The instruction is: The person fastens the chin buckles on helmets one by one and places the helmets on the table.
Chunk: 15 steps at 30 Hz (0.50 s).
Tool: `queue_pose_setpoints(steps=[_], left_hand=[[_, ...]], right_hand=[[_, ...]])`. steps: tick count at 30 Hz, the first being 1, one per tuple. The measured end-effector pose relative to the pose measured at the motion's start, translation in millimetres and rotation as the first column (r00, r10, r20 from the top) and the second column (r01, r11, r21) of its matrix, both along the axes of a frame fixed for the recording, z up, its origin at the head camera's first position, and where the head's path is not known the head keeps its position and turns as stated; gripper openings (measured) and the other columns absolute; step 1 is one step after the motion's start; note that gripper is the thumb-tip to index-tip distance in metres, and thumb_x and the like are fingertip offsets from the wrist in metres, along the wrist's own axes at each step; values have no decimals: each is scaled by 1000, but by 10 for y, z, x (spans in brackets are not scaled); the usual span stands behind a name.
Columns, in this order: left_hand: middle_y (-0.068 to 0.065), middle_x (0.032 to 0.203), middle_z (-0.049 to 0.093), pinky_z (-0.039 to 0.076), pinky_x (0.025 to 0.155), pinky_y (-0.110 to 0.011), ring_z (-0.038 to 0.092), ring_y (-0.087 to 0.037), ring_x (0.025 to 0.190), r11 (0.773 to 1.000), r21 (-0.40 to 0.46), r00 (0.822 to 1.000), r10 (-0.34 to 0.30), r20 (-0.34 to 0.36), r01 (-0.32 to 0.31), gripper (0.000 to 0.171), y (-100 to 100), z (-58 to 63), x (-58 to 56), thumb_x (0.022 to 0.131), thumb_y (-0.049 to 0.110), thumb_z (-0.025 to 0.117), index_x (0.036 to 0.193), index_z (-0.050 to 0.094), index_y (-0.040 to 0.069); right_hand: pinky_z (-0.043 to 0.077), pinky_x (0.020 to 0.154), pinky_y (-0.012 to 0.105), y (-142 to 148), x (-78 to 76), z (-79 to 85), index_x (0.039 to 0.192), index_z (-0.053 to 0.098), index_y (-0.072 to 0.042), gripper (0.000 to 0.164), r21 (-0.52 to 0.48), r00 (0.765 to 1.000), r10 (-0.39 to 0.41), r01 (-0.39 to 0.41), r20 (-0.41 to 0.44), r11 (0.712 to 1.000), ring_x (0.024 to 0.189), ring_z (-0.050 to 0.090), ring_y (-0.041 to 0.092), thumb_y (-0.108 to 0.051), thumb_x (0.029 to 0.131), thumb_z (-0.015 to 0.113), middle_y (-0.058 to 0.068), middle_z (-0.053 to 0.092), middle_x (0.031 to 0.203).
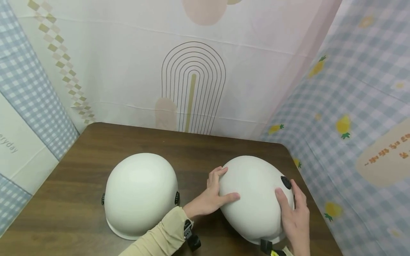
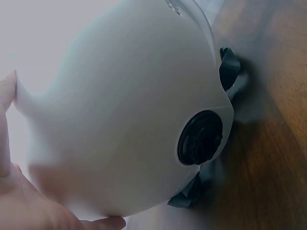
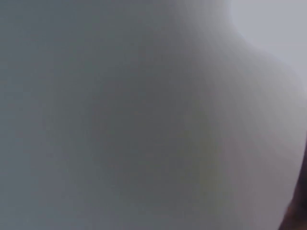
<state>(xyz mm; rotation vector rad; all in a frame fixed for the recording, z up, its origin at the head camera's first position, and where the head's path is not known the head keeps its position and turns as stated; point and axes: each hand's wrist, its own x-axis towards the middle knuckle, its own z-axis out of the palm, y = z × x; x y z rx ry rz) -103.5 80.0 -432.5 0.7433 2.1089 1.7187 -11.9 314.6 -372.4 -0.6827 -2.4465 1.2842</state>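
Observation:
Two white helmets are on the brown table in the head view. My left hand (image 1: 211, 193) holds the left side of the right helmet (image 1: 253, 199), thumb and fingers spread over its shell. On the opposite side, my right hand (image 1: 295, 213) grips the same helmet, its fingers beside a black round knob (image 1: 286, 182). The helmet sits turned at an angle. In the left wrist view its shell (image 2: 120, 110) shows another black knob (image 2: 200, 138) and dark straps (image 2: 230, 69) under the rim. Blurred pale shell (image 3: 144, 120) fills most of the right wrist view.
The other white helmet (image 1: 141, 195) stands on the left of the wooden table (image 1: 73, 199), close to my left forearm (image 1: 160, 234). A patterned cloth (image 1: 128, 71) hangs behind the table, and a checked cloth (image 1: 333, 142) lines its right side.

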Motion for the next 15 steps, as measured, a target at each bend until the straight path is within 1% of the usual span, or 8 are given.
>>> queue_pose_setpoints(steps=[6, 9, 12, 14, 15], left_hand=[[-4, 158, -2, 26, 107, -55, 7, -28, 144, 1000, 8, 1000, 4, 11, -4, 99, -1, 4, 9, 83, 67, 62, 155, 8, 25], [-2, 158, -1, 28, 107, -54, 11, -28, 143, 1000, -6, 1000, 11, 8, -11, 99, -4, 13, 6, 83, 66, 62, 155, 9, 24], [-3, 157, 5, 32, 106, -50, 19, -27, 142, 998, -41, 999, 36, -14, -37, 97, -4, 43, 4, 84, 65, 62, 154, 12, 21], [-6, 155, 12, 35, 104, -48, 27, -27, 138, 996, -65, 997, 62, -43, -65, 95, 2, 80, -1, 84, 64, 62, 153, 15, 19], [-7, 153, 15, 36, 103, -47, 31, -26, 136, 993, -83, 996, 74, -59, -79, 94, 4, 103, -4, 84, 65, 62, 153, 16, 20]], right_hand=[[25, 105, 63, -2, -3, -7, 153, 33, -25, 68, 3, 999, 1, -1, -52, 1000, 141, 25, 35, -46, 94, 60, 5, 24, 158], [25, 106, 62, -12, -4, -1, 152, 34, -26, 68, 1, 998, -5, 5, -55, 1000, 141, 26, 34, -46, 93, 61, 4, 26, 158], [26, 106, 62, -30, -4, 13, 152, 36, -25, 69, 7, 998, -12, 12, -57, 1000, 141, 27, 35, -46, 92, 63, 4, 27, 157], [25, 106, 62, -50, -4, 23, 152, 36, -25, 70, 16, 998, -16, 17, -60, 1000, 141, 26, 35, -45, 91, 65, 4, 28, 157], [26, 106, 62, -62, -5, 27, 152, 37, -25, 70, 21, 998, -14, 16, -64, 1000, 140, 27, 35, -45, 91, 66, 5, 28, 157]])
